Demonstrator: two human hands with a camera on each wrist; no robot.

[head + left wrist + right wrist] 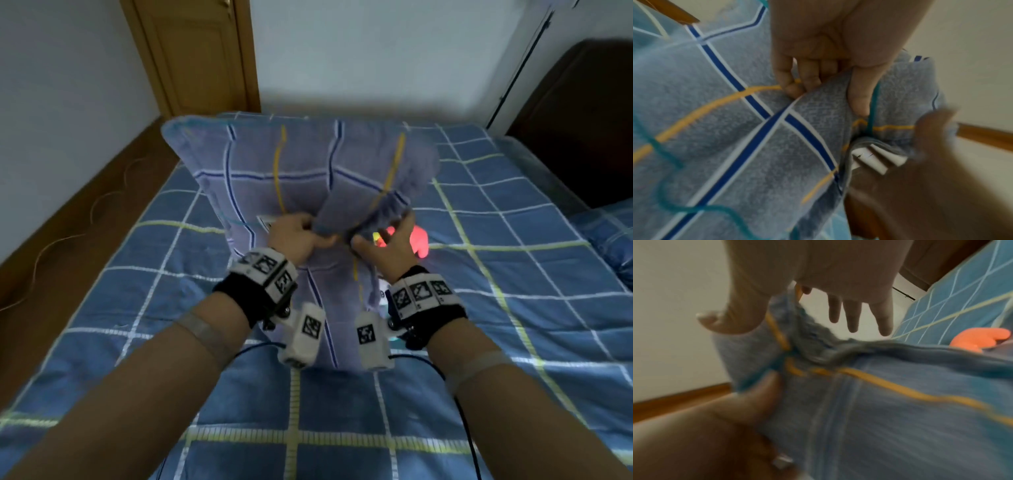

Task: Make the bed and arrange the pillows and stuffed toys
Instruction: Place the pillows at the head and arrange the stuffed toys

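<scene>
I hold a grey-blue plaid pillow [274, 164] upright over the bed. My left hand [298, 236] pinches a folded flap of its pillowcase [715, 113] between thumb and curled fingers [809, 81]. My right hand [390, 240] is just right of it. Its fingers [851, 314] are spread straight, and the bunched edge of the pillowcase [900, 418] lies between thumb and forefinger. A white label [877, 160] sticks out of the seam. A bright orange-pink stuffed toy [420, 241] lies on the bed behind my right hand, and it also shows in the right wrist view as the toy [980, 339].
The blue checked bedspread [479, 205] covers the bed all around. A dark headboard [582, 120] stands at the right, with another blue pillow [609, 233] below it. A wooden door [195, 58] is at the back left. A cable lies on the brown floor [68, 212] left of the bed.
</scene>
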